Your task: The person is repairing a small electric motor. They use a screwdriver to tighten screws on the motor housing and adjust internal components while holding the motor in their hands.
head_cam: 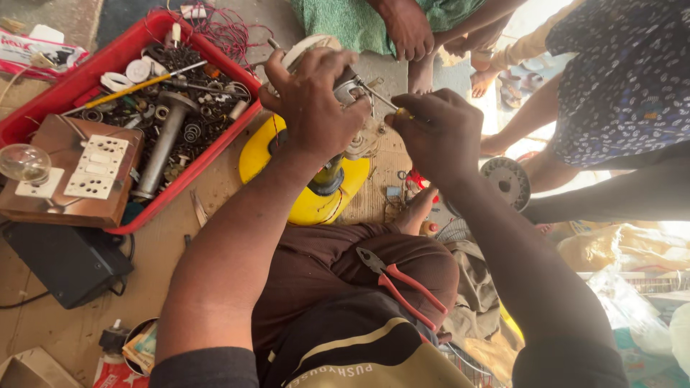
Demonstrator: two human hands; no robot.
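Centrally, a small metal motor [352, 90] sits above a yellow housing [309, 194] on the floor, between the person's knees. Left hand [313, 100] is clenched over the motor's top, its fingers [287, 68] wrapped round the casing. Right hand [438, 133] pinches what looks like a screwdriver [384, 100], tip against the motor; the handle is mostly hidden. Red-handled pliers [399, 284] lie on the person's right thigh. To the left, a red tray [93, 72] holds springs, washers and a metal shaft [162, 144], with a wooden switch board [79, 172] resting on its near corner. Beyond, another person's hand [406, 29] rests on a foot.
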